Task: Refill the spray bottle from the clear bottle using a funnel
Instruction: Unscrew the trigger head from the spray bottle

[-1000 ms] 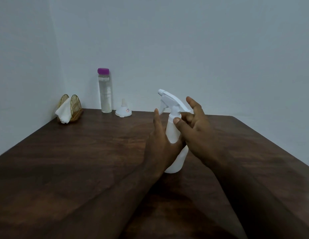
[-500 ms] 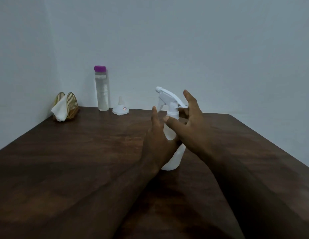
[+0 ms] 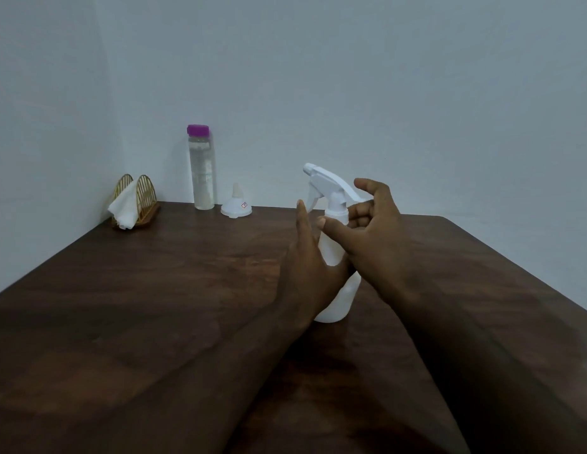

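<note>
A white plastic spray bottle (image 3: 334,257) stands upright on the dark brown wooden tabletop (image 3: 154,290), its long axis vertical and its base on the wood near the middle. Its white trigger head (image 3: 325,181) points its nozzle to the left and a little away from the camera, with the trigger hanging below the nozzle. The left hand (image 3: 310,270) is wrapped around the bottle's body from the left, gripping it, with the thumb raised beside the neck. The right hand (image 3: 374,237) reaches to the collar just under the trigger head; its fingers are curled loosely at the neck with the index finger lifted, and whether it is actually clamping the collar cannot be told.

At the far edge, against the pale wall, a tall clear plastic bottle with a purple cap (image 3: 202,168) stands upright. Just to its right a small white funnel (image 3: 236,208) sits upside down, spout up. Further left is a gold wire napkin holder with white tissue (image 3: 133,204).
</note>
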Motion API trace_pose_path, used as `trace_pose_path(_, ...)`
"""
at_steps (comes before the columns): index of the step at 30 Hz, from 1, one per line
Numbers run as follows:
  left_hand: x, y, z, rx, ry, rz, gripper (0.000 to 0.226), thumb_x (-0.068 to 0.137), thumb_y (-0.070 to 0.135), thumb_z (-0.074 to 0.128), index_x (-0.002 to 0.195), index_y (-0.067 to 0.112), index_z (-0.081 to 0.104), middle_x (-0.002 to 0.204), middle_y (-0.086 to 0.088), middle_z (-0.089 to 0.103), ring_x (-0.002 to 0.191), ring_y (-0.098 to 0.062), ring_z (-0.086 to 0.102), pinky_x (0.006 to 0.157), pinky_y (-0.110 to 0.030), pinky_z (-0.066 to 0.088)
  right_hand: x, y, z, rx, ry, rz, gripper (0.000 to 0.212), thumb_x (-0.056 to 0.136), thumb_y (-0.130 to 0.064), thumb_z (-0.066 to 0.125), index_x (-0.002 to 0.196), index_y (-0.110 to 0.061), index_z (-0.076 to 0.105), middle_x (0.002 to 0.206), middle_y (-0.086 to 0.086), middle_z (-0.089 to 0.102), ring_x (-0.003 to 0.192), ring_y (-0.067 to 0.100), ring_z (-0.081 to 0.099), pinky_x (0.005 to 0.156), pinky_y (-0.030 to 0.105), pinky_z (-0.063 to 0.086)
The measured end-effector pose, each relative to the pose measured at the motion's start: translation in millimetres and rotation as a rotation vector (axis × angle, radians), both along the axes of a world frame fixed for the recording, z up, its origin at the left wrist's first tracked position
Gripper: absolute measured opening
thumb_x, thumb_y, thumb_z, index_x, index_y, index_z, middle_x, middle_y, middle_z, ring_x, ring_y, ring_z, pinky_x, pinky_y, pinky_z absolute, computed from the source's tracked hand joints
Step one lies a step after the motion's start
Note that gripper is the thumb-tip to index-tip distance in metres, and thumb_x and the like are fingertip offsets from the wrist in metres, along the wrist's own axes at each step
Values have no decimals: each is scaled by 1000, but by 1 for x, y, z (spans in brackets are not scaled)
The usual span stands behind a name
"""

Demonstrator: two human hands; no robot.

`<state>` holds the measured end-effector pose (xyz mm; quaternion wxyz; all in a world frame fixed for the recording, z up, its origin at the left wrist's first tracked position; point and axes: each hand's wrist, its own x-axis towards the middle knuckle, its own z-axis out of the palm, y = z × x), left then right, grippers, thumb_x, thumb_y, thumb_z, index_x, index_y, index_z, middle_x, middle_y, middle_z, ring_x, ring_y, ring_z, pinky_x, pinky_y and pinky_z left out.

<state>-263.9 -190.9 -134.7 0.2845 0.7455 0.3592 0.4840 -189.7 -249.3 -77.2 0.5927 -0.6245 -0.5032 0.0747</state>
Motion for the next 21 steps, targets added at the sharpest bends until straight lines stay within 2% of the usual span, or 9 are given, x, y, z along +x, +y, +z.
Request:
trace_pose_path(5,0,1,-1,-6,15,-2,115,76,48,74,154,16,-5,134,-8,57,120,-24,56,83,-24,36,3,-1,0,-37,55,132,72,88,-14,64,148,-29,29,104,-2,71,97,11,69,93,39,55)
trace_pose_path(8,1,2,0,-14,4,-15,118,74,47,77,154,17,-5,144,-7,48,128,-23,50,89,-24,35,3,-1,0,-25,51,58,75,82,-25,75,145,-27,35,106,-5,69,98,10,67,91,39,56)
trace_pose_path(10,1,1,-1,4,2,3,119,73,46,78,154,17,-5,145,-6,47,129,-22,49,90,-22,34,1,-1,-1,-1,51,-6,74,77,-28,80,139,-26,40,97,-4,66,91,11,67,86,40,58)
trace_pose_path(12,0,0,-1,-6,-3,-3,119,73,46,78,154,18,-5,145,-7,47,128,-22,50,88,-23,35,1,-1,0,2,44,2,70,79,-24,77,138,-26,40,93,-3,69,88,11,69,84,41,58)
trace_pose_path(16,-1,-2,1,0,14,-15,116,76,49,75,154,17,-4,147,-8,44,128,-21,49,88,-21,32,6,-1,5,-94,61,123,77,74,-33,61,145,-32,31,110,-2,73,99,14,69,92,43,56)
trace_pose_path(18,-1,-2,1,-5,12,-20,116,76,48,76,154,17,-4,147,-7,43,130,-21,47,90,-21,31,6,-1,5,-111,48,110,80,73,-37,67,145,-31,32,113,-5,68,102,13,67,92,42,55)
trace_pose_path(21,-2,-1,2,-14,10,-29,118,75,44,78,154,18,-6,149,-4,42,132,-20,45,91,-20,32,4,-2,5,-64,-1,16,75,77,-30,78,141,-26,38,97,-5,65,93,10,66,87,40,58)
